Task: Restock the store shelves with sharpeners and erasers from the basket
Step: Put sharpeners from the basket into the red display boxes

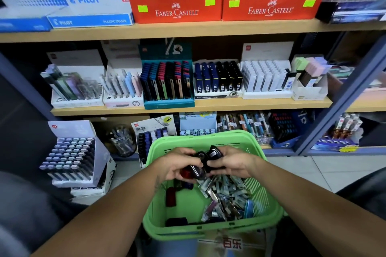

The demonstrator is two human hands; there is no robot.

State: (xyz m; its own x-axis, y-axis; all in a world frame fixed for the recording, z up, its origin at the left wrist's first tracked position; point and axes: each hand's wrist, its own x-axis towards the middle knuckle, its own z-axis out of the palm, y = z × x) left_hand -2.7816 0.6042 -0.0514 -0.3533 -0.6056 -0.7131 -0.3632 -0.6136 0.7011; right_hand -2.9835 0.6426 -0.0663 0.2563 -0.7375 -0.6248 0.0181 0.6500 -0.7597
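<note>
Nearest the camera: two bare forearms reach fwd over a green plastic basket (pixel 269 213), which sits on a box printed w/ Chinese characters.

Left hand (pixel 173 165) is clenched round dark sharpeners (pixel 195 171), one red, one black. Right hand (pixel 231 162) grasps more dark ones, a black piece w/ a white label sticking up between the hands. The two hands touch over the basket's far half.

In the basket: a heap of small wrapped erasers (pixel 226 196) on the right; loose sharpeners on the left, incl. a red one (pixel 170 196) and a dark one at the near rim.

Key relation: the matching stock stands on the top shelf (pixel 188 29), straight ahead and well above the hands, in two red-orange display boxes. The right box (pixel 271 6) holds black, red and blue sharpeners upright; the left box (pixel 177 8) holds two taller ones. Both hands are about equally near; judged, items go in upright.

Readable text: "FABER-CASTELL" on both boxes; "PILOT" and "PLASTIC ERASER" on the blue box (pixel 89 6) to their left; "Campus" at far left, blurred.
</note>
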